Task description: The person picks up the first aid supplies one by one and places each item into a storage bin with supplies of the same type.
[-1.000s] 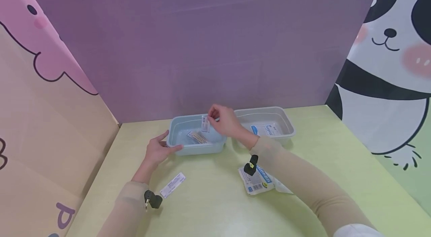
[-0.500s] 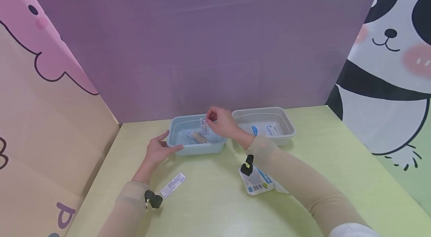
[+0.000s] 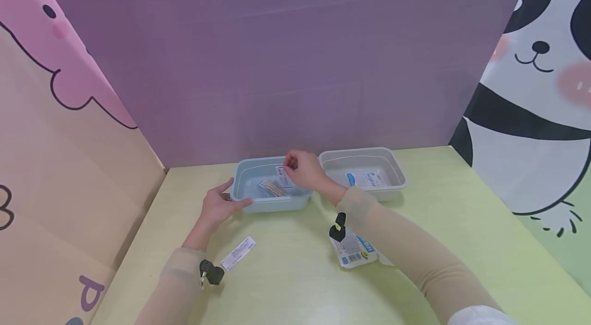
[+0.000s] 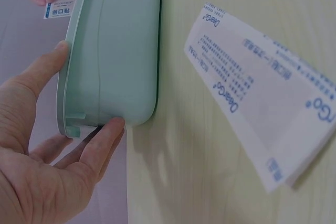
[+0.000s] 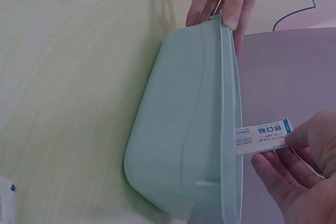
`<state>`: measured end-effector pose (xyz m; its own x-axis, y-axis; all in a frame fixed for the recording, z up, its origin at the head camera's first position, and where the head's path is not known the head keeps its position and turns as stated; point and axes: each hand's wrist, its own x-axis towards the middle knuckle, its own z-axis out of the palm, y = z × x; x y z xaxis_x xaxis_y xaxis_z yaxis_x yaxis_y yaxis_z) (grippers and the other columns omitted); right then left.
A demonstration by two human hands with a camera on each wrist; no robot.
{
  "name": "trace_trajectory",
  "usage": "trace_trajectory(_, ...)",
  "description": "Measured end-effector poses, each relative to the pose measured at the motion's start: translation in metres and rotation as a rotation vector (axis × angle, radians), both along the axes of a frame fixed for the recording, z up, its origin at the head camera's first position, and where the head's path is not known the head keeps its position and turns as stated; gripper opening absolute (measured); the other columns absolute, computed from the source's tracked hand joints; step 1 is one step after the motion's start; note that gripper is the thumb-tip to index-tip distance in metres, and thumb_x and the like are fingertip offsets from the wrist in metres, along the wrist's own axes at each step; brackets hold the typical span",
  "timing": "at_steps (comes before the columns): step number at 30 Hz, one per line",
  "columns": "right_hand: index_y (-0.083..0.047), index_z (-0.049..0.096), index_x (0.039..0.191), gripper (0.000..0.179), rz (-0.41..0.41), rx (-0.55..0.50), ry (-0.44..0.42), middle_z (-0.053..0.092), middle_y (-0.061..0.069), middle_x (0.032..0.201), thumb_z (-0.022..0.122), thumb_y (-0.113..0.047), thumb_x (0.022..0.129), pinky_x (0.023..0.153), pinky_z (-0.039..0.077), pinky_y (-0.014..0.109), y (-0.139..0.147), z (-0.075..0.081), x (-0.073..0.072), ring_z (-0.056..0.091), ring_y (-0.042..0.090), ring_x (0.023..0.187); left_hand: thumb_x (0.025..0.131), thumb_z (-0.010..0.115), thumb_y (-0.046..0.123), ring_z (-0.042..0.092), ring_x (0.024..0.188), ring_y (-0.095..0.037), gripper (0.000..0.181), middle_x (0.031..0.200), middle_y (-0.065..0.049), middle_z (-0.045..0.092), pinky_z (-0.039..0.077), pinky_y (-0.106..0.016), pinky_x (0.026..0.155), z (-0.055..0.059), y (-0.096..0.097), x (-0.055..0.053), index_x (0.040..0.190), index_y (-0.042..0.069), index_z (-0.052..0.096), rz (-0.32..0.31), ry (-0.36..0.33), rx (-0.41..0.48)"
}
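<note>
Pinching packet point(image 5: 265, 137) in right fingers point(image 5: 270, 174), unreleased; gripping blue tub point(image 3: 277, 205) in left fingers point(image 4: 107, 139). Noting sticks point(image 3: 276, 189) already inside, below right fingers; strip point(image 3: 238, 253) outside, nearer left.

You are at what looks like a small staged tabletop booth, set up for recording: a pale yellow-green table point(image 3: 286, 273) stands before a plain purple backdrop point(image 3: 295, 58), and cartoon-printed side panels flank it, a panda point(image 3: 531, 171) on your right and a pink figure point(image 3: 69, 58) on your left. Black devices point(image 3: 211, 272) sit at your wrists; the kind of building around you cannot be told.
</note>
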<state>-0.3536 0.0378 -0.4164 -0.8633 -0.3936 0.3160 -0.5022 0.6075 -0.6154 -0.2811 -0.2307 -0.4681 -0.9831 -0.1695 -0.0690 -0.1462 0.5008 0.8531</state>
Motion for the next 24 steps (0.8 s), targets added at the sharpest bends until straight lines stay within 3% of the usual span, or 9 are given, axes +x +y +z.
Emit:
trace_trajectory(7,-0.006,0.071,0.098,0.005,0.021,0.012,0.007,0.077,0.009,0.093,0.068,-0.01,0.1,0.081,0.059,0.035,-0.0011,-0.0011,-0.0005,0.072,0.019,0.084,0.08,0.094,0.037,0.072,0.112,-0.033,0.1,0.13,-0.028,0.071,0.056,-0.032,0.082,-0.0019,-0.0016,-0.0021,0.163,0.01,0.044,-0.001,0.004,0.004)
trace_trajectory(11,-0.002,0.071,0.109,0.013,0.033,-0.009,0.006,0.078,0.015,0.108,0.068,-0.008,0.099,0.088,0.062,0.038,-0.0022,-0.003,-0.0008,0.076,0.027,0.095,0.08,0.094,0.037,0.073,0.114,-0.034,0.1,0.13,-0.029,0.071,0.057,-0.034,0.085,-0.0025,-0.0013,-0.0025,0.163,0.01,0.044,0.001,0.001,0.006)
trace_trajectory(16,0.001,0.066,0.13,0.032,0.063,-0.006,0.092,0.072,0.019,0.131,0.068,-0.007,0.099,0.097,0.061,0.043,-0.0042,-0.005,0.001,0.074,0.035,0.114,0.08,0.095,0.037,0.073,0.116,-0.035,0.101,0.131,-0.029,0.071,0.058,-0.038,0.089,-0.0016,-0.001,-0.0027,0.163,0.01,0.044,0.002,0.0,0.016)
trace_trajectory(24,0.0,0.067,0.132,0.036,0.096,0.031,0.182,0.073,0.016,0.131,0.071,-0.012,0.098,0.097,0.061,0.042,-0.0049,-0.0073,0.0045,0.073,0.033,0.114,0.081,0.094,0.038,0.073,0.115,-0.036,0.101,0.131,-0.03,0.071,0.059,-0.039,0.09,0.0002,-0.0008,-0.0006,0.163,0.009,0.043,-0.002,0.003,0.005)
